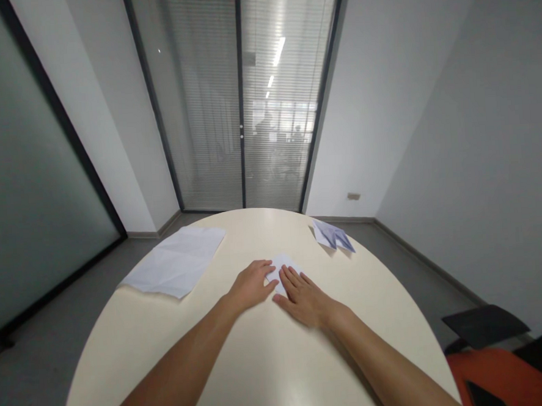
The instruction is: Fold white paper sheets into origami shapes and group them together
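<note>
A small piece of white paper (281,262) lies on the round cream table (263,375), in front of me and between my hands. My left hand (250,285) rests at the paper's left edge, with its thumb and fingers apart and their tips touching it. Flat over the paper's right part lies my right hand (307,300), its fingers stretched out and its thumb spread to the left. My right fingers cover part of the paper, so its full shape is hidden.
A large creased white sheet (178,262) lies at the table's left edge. At the far right edge stands a folded paper piece (332,235) with bluish-grey shading. An orange chair (511,375) with a black armrest (487,326) is at the lower right. Beyond the table is a glass partition (242,107).
</note>
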Demonstrator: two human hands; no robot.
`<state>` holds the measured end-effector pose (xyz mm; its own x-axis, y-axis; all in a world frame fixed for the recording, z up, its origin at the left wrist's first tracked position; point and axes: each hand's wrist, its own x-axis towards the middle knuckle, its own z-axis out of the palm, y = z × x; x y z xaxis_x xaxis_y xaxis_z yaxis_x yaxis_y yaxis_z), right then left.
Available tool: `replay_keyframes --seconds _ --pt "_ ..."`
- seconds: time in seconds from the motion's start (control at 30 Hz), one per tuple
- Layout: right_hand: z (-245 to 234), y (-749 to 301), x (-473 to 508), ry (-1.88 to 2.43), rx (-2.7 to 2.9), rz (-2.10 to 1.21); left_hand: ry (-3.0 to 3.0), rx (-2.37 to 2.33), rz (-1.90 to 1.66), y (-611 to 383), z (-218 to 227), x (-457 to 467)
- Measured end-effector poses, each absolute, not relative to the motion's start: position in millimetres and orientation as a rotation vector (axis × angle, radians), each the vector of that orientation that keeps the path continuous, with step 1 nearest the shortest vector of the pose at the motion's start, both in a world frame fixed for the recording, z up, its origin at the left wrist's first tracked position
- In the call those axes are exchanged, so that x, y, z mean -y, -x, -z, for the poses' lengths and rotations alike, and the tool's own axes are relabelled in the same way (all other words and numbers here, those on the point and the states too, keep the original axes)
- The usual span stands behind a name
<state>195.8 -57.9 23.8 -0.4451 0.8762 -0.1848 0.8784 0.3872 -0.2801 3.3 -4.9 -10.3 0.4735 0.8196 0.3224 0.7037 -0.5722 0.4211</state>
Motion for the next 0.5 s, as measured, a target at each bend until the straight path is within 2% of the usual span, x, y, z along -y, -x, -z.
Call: replay_keyframes --seconds 0.5 --pt "-5.1 -214.2 23.7 -1.859 -2.761 0.426 -2.586 -1.098 -0.823 -1.1 11.9 7.4"
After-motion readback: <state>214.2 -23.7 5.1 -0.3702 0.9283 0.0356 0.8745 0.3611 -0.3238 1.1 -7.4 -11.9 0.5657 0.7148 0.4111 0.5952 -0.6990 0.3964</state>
